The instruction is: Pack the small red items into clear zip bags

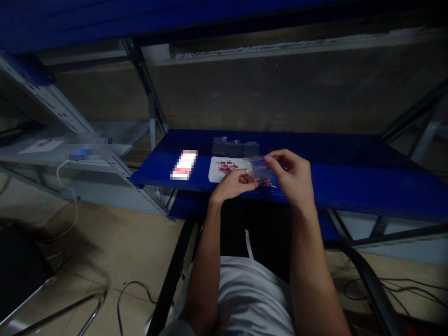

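A small clear plastic bag is held up over the front part of the blue shelf, with pink and dark red bead-like pieces gathered at its bottom. My right hand pinches the bag's upper right edge between thumb and fingers. At the lower left of the bag, my left hand is closed around its side, its fingertips partly hidden. Behind my left hand lies a white sheet with more pink and dark pieces spread on it. Several flat clear bags lie behind the sheet.
A pixelated bright object lies left of the sheet on the blue shelf. Another shelf and a metal upright stand at left. Chair armrests flank my body, and cables lie on the floor.
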Tool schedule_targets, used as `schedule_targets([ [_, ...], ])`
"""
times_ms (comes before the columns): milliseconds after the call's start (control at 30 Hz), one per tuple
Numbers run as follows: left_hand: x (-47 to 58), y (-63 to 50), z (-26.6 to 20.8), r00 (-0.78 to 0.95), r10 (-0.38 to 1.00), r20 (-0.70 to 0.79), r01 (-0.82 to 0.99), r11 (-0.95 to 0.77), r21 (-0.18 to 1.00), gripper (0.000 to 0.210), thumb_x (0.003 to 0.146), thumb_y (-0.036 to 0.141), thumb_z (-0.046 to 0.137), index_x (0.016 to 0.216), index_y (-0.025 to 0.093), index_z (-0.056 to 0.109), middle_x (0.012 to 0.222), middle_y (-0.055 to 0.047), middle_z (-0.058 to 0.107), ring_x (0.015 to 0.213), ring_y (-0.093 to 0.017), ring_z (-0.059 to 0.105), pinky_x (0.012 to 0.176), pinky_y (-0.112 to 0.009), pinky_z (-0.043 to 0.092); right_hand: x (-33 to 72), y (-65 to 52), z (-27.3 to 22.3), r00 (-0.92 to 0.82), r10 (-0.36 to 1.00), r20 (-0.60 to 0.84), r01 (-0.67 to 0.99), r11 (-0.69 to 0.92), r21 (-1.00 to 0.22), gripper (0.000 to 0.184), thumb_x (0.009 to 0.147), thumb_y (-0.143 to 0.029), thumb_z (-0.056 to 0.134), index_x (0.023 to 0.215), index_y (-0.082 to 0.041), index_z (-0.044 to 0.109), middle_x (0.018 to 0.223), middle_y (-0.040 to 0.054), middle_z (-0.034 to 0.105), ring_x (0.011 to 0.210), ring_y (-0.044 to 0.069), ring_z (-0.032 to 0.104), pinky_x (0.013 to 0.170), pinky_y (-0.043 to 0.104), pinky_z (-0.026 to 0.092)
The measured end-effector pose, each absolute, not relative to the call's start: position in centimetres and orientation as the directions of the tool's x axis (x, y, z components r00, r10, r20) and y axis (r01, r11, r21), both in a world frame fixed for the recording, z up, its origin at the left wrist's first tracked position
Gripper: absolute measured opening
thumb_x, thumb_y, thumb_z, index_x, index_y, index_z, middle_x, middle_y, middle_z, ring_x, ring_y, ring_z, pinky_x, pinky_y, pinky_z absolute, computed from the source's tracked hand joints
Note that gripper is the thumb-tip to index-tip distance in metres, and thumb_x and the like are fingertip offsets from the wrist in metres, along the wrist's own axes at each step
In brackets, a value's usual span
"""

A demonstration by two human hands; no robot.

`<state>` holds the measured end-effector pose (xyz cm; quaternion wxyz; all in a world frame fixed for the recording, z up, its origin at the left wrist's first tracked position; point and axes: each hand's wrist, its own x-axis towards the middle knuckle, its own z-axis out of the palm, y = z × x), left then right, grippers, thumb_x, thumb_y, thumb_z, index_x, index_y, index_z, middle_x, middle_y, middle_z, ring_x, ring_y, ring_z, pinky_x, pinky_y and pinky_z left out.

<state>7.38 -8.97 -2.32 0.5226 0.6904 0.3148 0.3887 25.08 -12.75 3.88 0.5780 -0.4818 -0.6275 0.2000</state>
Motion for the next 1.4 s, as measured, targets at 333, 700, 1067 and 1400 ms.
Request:
schedule_targets([
  [333, 7.2, -8.7, -2.3, 0.443, 0.88, 0.17, -0.009, -0.185, 0.983, 0.029, 0.07, 0.035, 0.09, 0.083, 0.012, 0.078, 0.084, -0.008, 0.078, 0.081, -0.018, 0.07, 0.078, -0.029, 0.052, 24.9, -12.8, 4.0, 0.143, 0.836, 0.53, 0.378, 0.448, -0.81, 0.026, 0.09, -0.048, 0.073, 0.087, -0.022, 0.072, 0.081, 0.0043, 0.073, 0.075, 0.021, 0.067, 0.066, 0.032, 0.049],
  [700, 7.2, -8.7, -2.6, 0.417, 0.89, 0.182, 0.06, -0.226, 0.972, 0.022, 0.074, 0.03, 0.088, 0.081, 0.012, 0.078, 0.081, -0.007, 0.078, 0.075, -0.016, 0.069, 0.073, -0.027, 0.051, 24.8, -13.0, 4.1, 0.089, 0.848, 0.523, 0.414, 0.446, -0.794, 0.026, 0.091, -0.047, 0.072, 0.087, -0.022, 0.072, 0.082, 0.0044, 0.073, 0.077, 0.022, 0.069, 0.065, 0.031, 0.049],
  [1067, 5.0, -9.3, -0.5, 0.294, 0.907, 0.3, 0.02, -0.32, 0.947, 0.036, 0.086, 0.036, 0.081, 0.116, 0.018, 0.078, 0.106, -0.01, 0.077, 0.096, -0.019, 0.071, 0.087, -0.029, 0.054, 25.2, -13.1, 4.0, 0.094, 0.849, 0.519, 0.436, 0.434, -0.789, 0.026, 0.091, -0.048, 0.072, 0.088, -0.021, 0.073, 0.084, 0.0051, 0.075, 0.076, 0.021, 0.069, 0.065, 0.031, 0.049],
  [1400, 7.3, -9.5, 0.0, 0.081, 0.925, 0.37, -0.132, -0.358, 0.924, 0.028, 0.084, 0.045, 0.081, 0.091, 0.018, 0.079, 0.083, -0.003, 0.075, 0.076, -0.014, 0.068, 0.074, -0.026, 0.052, 25.7, -12.8, 3.6, 0.041, 0.894, 0.446, 0.294, 0.416, -0.861, 0.027, 0.086, -0.047, 0.077, 0.095, -0.021, 0.075, 0.083, 0.0056, 0.075, 0.077, 0.022, 0.071, 0.067, 0.032, 0.054],
])
